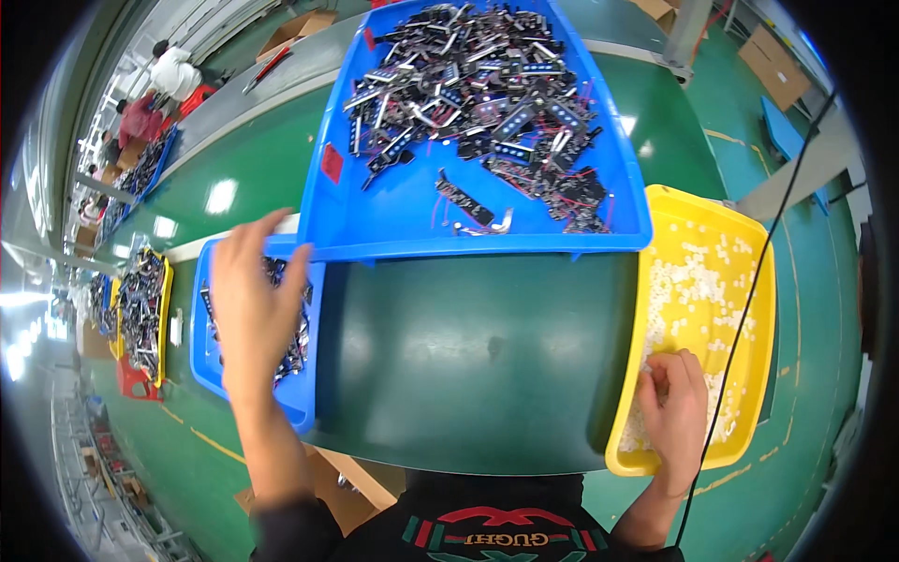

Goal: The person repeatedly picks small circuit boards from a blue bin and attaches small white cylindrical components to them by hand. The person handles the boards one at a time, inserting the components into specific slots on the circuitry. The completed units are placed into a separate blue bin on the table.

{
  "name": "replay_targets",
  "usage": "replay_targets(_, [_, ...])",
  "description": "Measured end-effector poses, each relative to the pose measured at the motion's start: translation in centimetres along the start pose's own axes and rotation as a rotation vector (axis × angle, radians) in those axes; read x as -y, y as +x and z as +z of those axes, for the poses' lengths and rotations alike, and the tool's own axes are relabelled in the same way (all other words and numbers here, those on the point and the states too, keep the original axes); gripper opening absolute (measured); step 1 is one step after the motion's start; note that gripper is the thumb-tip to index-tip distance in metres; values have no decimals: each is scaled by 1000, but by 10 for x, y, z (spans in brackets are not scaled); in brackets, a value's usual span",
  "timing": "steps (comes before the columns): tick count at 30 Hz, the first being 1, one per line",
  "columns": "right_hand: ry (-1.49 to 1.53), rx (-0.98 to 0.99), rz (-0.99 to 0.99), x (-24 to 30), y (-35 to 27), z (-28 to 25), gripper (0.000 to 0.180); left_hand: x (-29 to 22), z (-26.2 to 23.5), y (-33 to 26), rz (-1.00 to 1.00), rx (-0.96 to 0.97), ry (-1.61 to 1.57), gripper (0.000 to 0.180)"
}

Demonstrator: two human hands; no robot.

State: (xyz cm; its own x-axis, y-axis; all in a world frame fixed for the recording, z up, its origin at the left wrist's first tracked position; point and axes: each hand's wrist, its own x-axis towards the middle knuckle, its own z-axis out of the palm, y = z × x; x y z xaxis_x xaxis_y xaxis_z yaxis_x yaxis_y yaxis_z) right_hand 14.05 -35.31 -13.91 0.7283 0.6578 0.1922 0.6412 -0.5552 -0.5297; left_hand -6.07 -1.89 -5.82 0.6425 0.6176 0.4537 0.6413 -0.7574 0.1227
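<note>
- Left hand (251, 295), fingers spread, seemingly empty, over a small blue plastic tray (298, 405), frame left.
- Right hand (676, 412) curled among small white pieces (688, 272), yellow plastic tray (764, 328), lower right; grasp unclear.
- Hasty scooping might spill pieces.

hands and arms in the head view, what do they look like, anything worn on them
The left hand and right hand are ungloved, five-fingered, with no watch or marking visible, though the left is blurred. The forearms are bare up to black sleeves, which match the black top. A thin black cable passes by the right arm.
</note>
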Motion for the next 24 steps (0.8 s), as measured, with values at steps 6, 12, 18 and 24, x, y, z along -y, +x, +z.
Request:
replay_targets(6, [41, -20, -24, -2, -1, -2, 20, -61, 75, 76, 5, 357, -10, 32])
replay_targets(12, [81, -96, -37, -2, -1, -3, 21, -53, 115, 98, 83, 563, -209, 36])
replay_targets(18, [82, -156, -26, -5, -2, -2, 21, -52, 99, 88, -67, 389, -833, 12])
replay_targets(24, [135, -128, 85, 0, -3, -7, 17, -63, 48, 52, -244, -34, -1434, 15])
